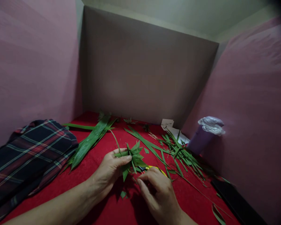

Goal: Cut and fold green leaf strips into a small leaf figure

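Note:
My left hand is closed around a bundle of folded green leaf pieces, with the thumb pressing across it. Pointed leaf tips fan out to the right, and a thin curved stem rises from the bundle. Just below and to the right, my right hand is pinched, thumb against forefinger; a thin reddish sliver seems to be at the fingertips, too small to name. Behind its knuckles lies a yellow-handled tool, mostly hidden. Small cut leaf scraps rest on the red cloth beneath.
Long broad leaves lie at the back left beside a plaid cloth. To the right is a pile of narrow leaf strips, with white papers behind. A purple bin with a plastic liner and a black flat object stand along the right wall.

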A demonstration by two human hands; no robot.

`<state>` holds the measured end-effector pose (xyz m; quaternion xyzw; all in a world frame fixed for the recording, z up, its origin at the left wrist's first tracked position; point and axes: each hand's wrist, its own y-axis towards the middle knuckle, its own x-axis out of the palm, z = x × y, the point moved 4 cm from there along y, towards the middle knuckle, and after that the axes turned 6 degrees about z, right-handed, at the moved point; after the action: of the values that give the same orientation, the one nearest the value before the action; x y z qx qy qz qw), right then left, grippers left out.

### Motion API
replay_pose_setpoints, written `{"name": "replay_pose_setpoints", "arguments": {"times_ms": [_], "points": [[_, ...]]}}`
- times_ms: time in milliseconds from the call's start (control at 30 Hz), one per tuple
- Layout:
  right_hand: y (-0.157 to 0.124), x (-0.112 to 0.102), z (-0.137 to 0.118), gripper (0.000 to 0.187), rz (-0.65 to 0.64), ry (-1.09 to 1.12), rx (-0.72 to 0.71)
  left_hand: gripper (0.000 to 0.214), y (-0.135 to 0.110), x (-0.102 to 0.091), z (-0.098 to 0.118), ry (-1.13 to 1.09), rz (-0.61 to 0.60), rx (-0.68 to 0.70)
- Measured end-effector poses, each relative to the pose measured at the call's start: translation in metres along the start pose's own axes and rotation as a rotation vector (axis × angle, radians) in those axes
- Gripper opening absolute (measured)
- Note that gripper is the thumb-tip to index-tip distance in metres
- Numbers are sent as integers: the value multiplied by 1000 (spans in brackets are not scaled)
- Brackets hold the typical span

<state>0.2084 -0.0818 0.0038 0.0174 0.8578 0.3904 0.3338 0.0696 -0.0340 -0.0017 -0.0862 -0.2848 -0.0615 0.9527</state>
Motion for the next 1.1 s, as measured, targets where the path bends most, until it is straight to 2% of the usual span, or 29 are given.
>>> {"name": "replay_pose_setpoints", "arguments": {"times_ms": [133,200,267,367,467,600,800,967,1100], "points": [[-1,-2,-5,10,-24,50,-34,18,-1,3,3,14,-46,-6],[1,-7,-3,12,-16,79,8,19,0,1,4,36,-30,-1],[6,-16,6,19,46,110,131,21,1,-1,3,59,-10,-8],[21,-32,26,23,200,160,412,20,1,-1,2,94,-32,-42],[39,-31,37,28,146,359,576,19,-3,2,1,107,-64,-65],[50,-18,38,31,60,566,721,19,-8,5,1,139,-41,-69],[36,-6,38,29,76,665,751,20,-10,5,2,272,-49,-103],[27,-7,42,25,51,681,776,25,-11,3,0,339,-39,-142],[28,-10,41,20,81,679,777,24,-10,3,-1,349,-55,-153]]}}
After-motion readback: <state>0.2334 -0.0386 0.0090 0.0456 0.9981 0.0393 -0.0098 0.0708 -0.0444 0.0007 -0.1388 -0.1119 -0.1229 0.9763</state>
